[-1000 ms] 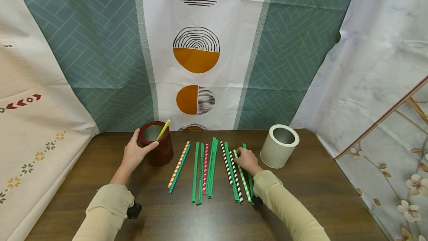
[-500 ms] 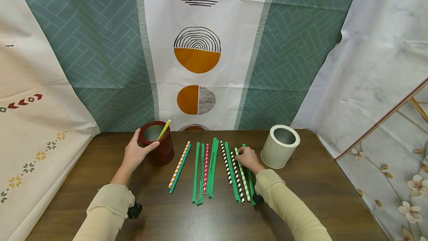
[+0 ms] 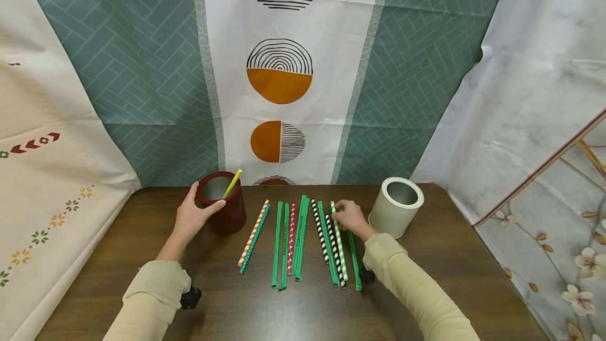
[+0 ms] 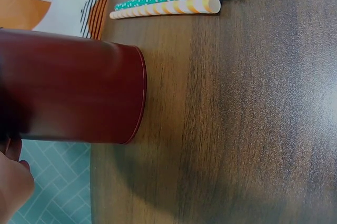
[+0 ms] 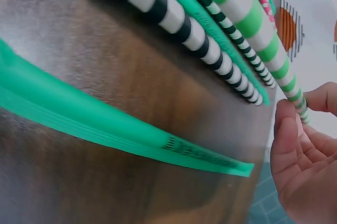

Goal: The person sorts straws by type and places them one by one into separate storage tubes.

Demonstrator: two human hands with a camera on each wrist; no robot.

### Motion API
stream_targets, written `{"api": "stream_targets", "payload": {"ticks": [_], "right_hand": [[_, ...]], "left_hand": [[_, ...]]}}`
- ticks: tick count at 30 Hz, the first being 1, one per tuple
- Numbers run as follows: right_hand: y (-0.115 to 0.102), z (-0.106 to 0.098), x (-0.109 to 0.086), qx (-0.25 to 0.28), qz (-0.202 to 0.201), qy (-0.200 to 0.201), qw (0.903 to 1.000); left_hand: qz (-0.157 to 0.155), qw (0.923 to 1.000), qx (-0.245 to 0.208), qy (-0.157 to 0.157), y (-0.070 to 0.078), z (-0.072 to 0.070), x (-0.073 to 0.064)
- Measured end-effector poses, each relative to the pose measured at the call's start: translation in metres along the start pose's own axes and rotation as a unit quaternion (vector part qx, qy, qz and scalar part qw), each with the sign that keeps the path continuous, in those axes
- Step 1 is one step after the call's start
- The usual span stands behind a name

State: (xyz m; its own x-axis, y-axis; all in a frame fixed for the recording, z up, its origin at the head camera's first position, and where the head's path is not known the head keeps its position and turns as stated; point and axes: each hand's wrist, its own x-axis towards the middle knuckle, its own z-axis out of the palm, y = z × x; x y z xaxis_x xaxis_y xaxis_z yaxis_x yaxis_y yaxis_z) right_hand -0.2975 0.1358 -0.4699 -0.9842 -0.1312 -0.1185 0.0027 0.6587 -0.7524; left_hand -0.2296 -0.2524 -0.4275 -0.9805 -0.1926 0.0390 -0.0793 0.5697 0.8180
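My left hand holds the dark red can by its upper part, thumb near the front rim and fingers at the far left side. One yellow straw leans inside that can. On the right, my right hand pinches a green-and-white striped paper straw near its far end. In the right wrist view this straw slants above the other straws, its end between thumb and fingertips. A green-wrapped straw lies beneath and beside that hand. Two black-and-white straws lie just left of it.
A cream can stands right of my right hand. Further left on the brown table lie a pink dotted straw, several green-wrapped straws, an orange striped straw and a teal dotted one. Patterned cloth hangs behind.
My right hand takes the green-and-white straw up and shifts it slightly away from me; its near end swings left toward the black-and-white straw. The left hand stays on the dark red can.
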Motion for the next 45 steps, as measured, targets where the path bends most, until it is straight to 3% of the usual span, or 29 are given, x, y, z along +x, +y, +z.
{"api": "stream_targets", "payload": {"ticks": [12,27,38,45], "right_hand": [[-0.032,-0.014,0.002,0.050,-0.011,-0.046,0.9976],[-0.081,-0.028,0.003,0.106,-0.047,-0.066,0.9910],[-0.115,-0.037,0.007,0.138,-0.087,-0.034,0.9861],[-0.134,-0.036,0.008,0.190,-0.140,0.015,0.9715]], "left_hand": [[0.000,1.0000,0.004,0.001,0.000,0.000,0.000],[0.001,1.0000,0.005,0.004,-0.002,0.001,0.001],[0.000,1.0000,0.002,0.005,-0.002,0.001,0.002],[0.000,1.0000,0.000,0.003,-0.003,0.001,0.002]]}}
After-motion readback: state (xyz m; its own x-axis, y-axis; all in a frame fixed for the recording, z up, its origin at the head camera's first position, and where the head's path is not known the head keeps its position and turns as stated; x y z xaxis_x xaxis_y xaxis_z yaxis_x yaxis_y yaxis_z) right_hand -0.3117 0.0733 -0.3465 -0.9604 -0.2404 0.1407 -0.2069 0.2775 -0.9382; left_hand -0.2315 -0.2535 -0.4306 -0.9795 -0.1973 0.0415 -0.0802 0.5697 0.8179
